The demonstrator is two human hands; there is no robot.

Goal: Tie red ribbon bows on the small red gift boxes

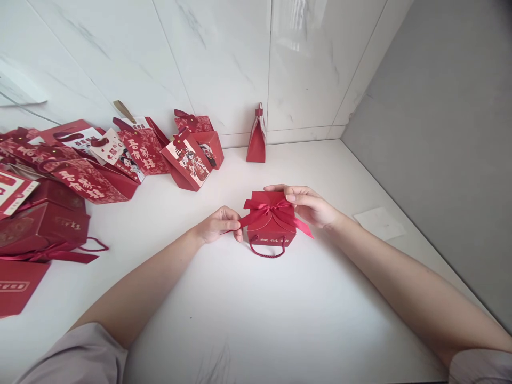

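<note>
Hands pinched ribbon (267,210) ends: left hand (218,224) one tail, right hand (310,205) the other; even pull would square the bow on the box (272,230).

Gold characters run along the lower front face of the small red gift box (271,229) at the centre of the frame, just above its cord handle; they are too small to read. Large white Chinese characters are printed on the red gift bags (86,181) lying in the left and upper left of the frame, but they are tilted and cannot be made out. A flat red box (16,288) at the lower left edge bears a small gold label, also illegible.
</note>
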